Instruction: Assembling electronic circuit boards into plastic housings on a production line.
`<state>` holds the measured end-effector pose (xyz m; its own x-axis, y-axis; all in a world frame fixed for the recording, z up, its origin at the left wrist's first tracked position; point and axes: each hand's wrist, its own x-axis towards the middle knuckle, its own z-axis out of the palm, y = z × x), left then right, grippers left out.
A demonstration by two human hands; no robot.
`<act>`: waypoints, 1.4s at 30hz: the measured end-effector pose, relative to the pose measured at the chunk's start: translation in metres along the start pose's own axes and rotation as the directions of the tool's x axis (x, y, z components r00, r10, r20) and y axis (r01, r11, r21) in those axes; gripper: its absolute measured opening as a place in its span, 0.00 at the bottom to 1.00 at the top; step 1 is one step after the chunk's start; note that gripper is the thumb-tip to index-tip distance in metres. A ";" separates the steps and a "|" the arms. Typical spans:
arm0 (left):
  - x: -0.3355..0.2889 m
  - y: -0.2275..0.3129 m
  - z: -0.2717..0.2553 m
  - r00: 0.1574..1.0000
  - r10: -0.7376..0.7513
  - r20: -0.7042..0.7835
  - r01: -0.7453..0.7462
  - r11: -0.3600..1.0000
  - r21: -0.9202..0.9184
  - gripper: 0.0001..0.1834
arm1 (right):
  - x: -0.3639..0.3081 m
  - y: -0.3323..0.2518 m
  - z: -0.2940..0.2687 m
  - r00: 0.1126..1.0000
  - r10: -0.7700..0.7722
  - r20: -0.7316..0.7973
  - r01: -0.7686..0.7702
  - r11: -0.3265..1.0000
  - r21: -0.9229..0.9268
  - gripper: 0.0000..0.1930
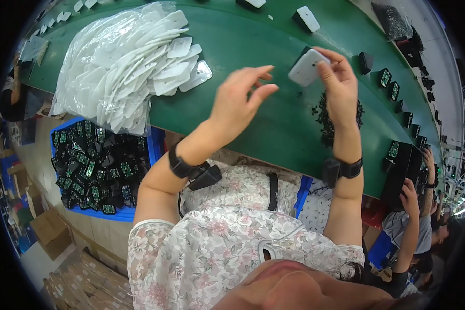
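Note:
Held in my right hand (337, 77) is a small box-shaped device (306, 67) with a white cover plate and a dark body, tilted above the green table. My left hand (243, 93) hovers to the left of it, fingers spread apart and nothing in them. Below my right hand lies a scattered pile of tiny black parts (324, 121), partly hidden by my wrist. At the left of the table a clear plastic bag (106, 62) spills a stack of white cover plates (178, 67), one of them lying loose (197, 76) at the near edge of the stack.
A blue bin (113, 213) full of black housings with green circuit boards (90, 168) stands below the table's left edge. White-topped devices (307, 19) sit at the far side. Dark housings (385, 77) line the right. Co-workers' hands (409, 196) reach in at far right.

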<state>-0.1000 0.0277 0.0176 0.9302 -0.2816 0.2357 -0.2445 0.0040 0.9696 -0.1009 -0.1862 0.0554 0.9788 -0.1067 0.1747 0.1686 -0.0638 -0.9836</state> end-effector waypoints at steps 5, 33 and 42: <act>0.030 0.004 -0.079 0.921 0.373 0.116 -0.272 0.400 0.875 0.09 | 0.062 -0.001 -0.056 0.996 -0.073 -0.049 0.058 0.963 -0.263 0.13; 0.049 0.030 -0.108 0.938 -0.085 0.336 -0.318 0.177 0.932 0.26 | 0.103 0.017 -0.114 0.991 -0.135 0.014 0.105 0.697 -0.709 0.12; 0.050 0.027 -0.072 0.946 0.250 0.207 -0.319 0.585 0.746 0.26 | -0.021 0.019 -0.033 0.786 -0.137 0.603 0.588 0.469 -0.659 0.09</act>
<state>-0.0409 0.0829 0.0603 0.7616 -0.4643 0.4521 -0.6436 -0.6235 0.4439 -0.1219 -0.2177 0.0341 0.8159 0.5236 0.2452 0.5781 -0.7464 -0.3298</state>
